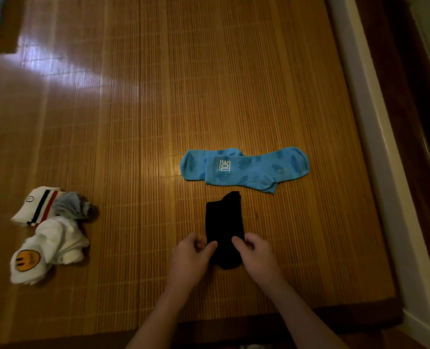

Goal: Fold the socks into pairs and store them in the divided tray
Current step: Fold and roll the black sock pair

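The near end of the black sock [223, 222] is pinched at its left edge by the left hand [192, 256], with the thumb laid on the fabric and the fingers curled beside it. The right edge is gripped in the same way by the right hand [258, 255]. The sock is laid flat on the bamboo mat [133, 122], stretched lengthwise away from the person; whether one layer or two is held cannot be told. Just beyond its far end, two blue socks [244, 170] are spread crosswise and overlapped. Well apart to the left, a small heap is formed by a striped white sock [36, 207], a grey-blue sock [74, 207] and a white smiley sock [47, 250], all touching.
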`<state>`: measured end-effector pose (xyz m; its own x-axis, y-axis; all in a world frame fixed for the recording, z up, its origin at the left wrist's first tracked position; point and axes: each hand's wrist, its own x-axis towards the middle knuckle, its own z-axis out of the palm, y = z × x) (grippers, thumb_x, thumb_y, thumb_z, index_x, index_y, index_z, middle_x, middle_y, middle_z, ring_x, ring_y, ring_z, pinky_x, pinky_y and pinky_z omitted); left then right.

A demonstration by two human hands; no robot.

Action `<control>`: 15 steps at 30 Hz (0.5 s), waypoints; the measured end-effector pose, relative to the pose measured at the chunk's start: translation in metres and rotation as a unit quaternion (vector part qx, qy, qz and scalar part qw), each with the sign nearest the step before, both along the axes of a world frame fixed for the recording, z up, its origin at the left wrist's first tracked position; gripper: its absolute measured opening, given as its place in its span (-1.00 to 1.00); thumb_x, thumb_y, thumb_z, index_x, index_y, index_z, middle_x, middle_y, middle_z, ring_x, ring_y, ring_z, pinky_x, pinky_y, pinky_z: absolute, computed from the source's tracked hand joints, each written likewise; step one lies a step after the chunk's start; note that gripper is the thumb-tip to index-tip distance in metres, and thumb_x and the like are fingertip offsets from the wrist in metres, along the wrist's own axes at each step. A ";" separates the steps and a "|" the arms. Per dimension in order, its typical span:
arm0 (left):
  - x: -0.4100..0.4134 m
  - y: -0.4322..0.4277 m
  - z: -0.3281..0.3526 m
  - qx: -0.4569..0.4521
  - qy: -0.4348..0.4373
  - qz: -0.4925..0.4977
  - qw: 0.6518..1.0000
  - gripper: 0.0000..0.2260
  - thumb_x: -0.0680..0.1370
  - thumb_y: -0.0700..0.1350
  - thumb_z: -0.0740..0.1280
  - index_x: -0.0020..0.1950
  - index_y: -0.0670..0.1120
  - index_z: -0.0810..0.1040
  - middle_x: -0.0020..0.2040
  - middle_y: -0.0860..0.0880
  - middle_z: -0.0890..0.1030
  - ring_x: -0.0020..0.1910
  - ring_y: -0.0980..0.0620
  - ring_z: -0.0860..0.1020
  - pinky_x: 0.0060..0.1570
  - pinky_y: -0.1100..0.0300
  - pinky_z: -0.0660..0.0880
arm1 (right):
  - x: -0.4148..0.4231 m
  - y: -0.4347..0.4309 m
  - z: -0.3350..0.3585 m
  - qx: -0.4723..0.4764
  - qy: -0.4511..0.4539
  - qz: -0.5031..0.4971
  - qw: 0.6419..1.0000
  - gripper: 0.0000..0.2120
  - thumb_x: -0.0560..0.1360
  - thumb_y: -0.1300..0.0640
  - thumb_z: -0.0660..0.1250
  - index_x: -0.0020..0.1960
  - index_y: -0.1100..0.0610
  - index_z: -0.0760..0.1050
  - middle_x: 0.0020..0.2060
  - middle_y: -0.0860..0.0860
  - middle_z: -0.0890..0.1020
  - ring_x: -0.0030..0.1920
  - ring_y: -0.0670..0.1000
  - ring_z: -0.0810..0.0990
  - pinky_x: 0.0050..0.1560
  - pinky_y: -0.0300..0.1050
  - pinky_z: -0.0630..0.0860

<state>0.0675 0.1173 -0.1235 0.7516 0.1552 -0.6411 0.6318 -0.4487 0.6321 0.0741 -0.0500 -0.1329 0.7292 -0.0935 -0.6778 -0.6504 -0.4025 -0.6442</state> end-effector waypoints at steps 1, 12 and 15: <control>0.000 0.001 0.001 -0.022 -0.001 0.009 1.000 -0.93 0.59 -0.02 0.41 -0.04 0.02 0.56 -0.16 0.01 0.63 -0.20 0.11 0.63 -0.24 0.30 0.58 | -0.001 0.000 0.002 0.018 -0.004 -0.028 0.999 -0.69 0.61 0.05 0.33 -0.19 0.26 0.51 -0.32 0.15 0.54 -0.35 -0.03 0.48 -0.38 -0.19 0.37; -0.016 -0.005 -0.003 -0.077 0.049 0.047 0.995 -0.89 0.65 -0.04 0.31 0.15 0.05 0.58 0.00 0.11 0.67 -0.08 0.23 0.66 -0.07 0.28 0.62 | -0.015 0.000 0.001 -0.005 0.010 -0.029 1.000 -0.69 0.62 -0.02 0.31 -0.22 0.13 0.49 -0.38 -0.03 0.53 -0.41 -0.11 0.47 -0.43 -0.27 0.34; -0.014 -0.009 0.002 -0.102 0.040 0.072 0.991 -0.93 0.65 -0.01 0.32 0.09 0.08 0.58 -0.06 0.11 0.68 -0.13 0.33 0.64 -0.21 0.37 0.57 | -0.011 0.002 0.004 0.079 0.017 -0.096 0.992 -0.73 0.63 0.02 0.29 -0.17 0.15 0.56 -0.32 -0.01 0.63 -0.30 -0.03 0.60 -0.31 -0.20 0.49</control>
<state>0.0538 0.1081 -0.1213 0.6766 0.1180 -0.7268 0.7318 -0.2172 0.6460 0.0633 -0.0485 -0.1292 0.6848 -0.1189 -0.7190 -0.7278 -0.1638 -0.6660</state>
